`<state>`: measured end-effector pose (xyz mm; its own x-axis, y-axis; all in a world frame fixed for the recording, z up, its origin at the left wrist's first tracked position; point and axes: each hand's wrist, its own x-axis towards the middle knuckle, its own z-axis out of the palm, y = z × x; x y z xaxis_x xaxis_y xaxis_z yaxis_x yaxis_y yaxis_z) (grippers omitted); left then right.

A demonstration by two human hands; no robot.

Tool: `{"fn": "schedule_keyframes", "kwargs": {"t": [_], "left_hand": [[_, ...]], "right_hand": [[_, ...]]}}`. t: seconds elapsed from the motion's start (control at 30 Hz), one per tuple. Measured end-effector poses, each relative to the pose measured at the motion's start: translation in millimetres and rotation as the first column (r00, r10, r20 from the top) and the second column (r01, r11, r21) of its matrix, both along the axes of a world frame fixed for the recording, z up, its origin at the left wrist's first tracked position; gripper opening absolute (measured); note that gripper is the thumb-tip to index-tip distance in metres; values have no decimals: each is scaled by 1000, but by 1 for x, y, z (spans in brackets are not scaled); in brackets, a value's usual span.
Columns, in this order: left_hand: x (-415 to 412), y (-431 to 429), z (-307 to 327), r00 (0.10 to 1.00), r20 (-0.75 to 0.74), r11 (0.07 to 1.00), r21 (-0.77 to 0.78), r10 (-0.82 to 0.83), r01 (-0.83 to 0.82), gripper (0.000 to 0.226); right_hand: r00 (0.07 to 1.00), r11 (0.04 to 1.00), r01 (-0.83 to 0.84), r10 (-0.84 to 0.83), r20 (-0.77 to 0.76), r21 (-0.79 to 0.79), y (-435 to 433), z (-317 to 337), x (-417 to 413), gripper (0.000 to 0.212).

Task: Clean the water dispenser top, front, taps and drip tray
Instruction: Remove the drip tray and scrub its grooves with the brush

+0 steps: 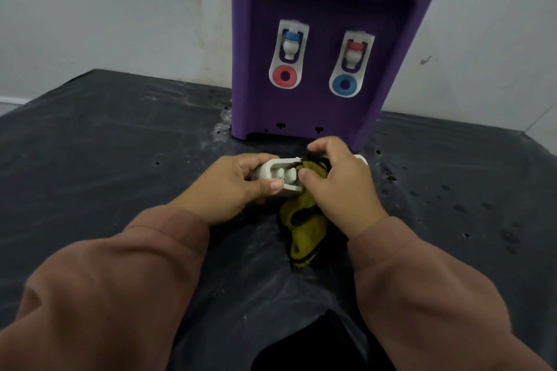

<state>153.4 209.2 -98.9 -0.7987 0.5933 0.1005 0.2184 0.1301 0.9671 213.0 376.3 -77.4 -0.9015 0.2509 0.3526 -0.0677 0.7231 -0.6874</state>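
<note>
A purple water dispenser stands against the wall, with a blue-capped tap on the left and a red-capped tap on the right. In front of its base I hold the white drip tray off the dispenser. My left hand grips the tray's left end. My right hand pinches a yellow-green cloth and presses it into the tray. The cloth's loose end hangs down below the tray. The tray's right part is mostly hidden under my right hand.
The dispenser sits on a surface covered with dark, wrinkled plastic sheeting with small holes and dust marks. A stained white wall runs behind. The sheet's edges drop off at far left and far right.
</note>
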Motion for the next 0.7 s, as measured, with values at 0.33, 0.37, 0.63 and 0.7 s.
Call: {"fn": "schedule_keyframes", "kwargs": {"t": [0.33, 0.37, 0.63, 0.7], "left_hand": [[1, 1, -1, 999, -5, 999, -22, 37, -37, 39], [1, 1, 0, 999, -6, 999, -17, 35, -35, 37], [2, 3, -1, 1000, -11, 999, -26, 23, -23, 38], [0, 2, -2, 999, -19, 998, -47, 28, -29, 40]], "right_hand": [[986, 989, -100, 83, 144, 109, 4, 6, 0, 6], [984, 991, -106, 93, 149, 77, 5, 7, 0, 7], [997, 1000, 9, -7, 79, -25, 2, 5, -5, 10], [982, 999, -52, 53, 179, -11, 4, 6, -5, 11]]}}
